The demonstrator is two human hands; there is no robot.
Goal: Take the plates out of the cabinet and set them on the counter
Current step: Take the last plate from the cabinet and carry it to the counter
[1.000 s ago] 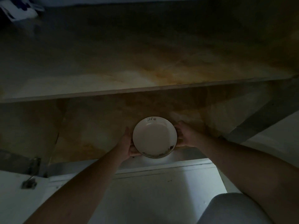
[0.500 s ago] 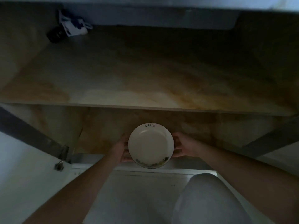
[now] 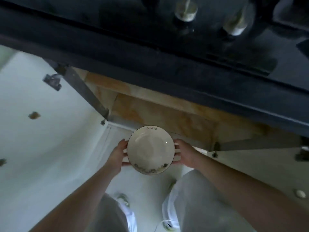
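Observation:
A round white plate (image 3: 151, 150) with a dark rim and small lettering at its far edge is held level in front of me, outside the open cabinet (image 3: 167, 114). My left hand (image 3: 117, 155) grips its left rim and my right hand (image 3: 185, 154) grips its right rim, fingers curled under the edge. The dark counter (image 3: 150, 52) runs across the top of the view, above the plate. The cabinet's brown inner panels show just beyond the plate.
Two white cabinet doors stand open, the left door (image 3: 33, 131) and the right door (image 3: 260, 166). Two glass jars (image 3: 185, 9) stand on the counter's far side. My legs in light trousers (image 3: 192, 203) fill the bottom of the view.
The plate has come up and out of the cabinet, both hands still on it. My view has risen, so the dark counter top now shows above the cabinet opening.

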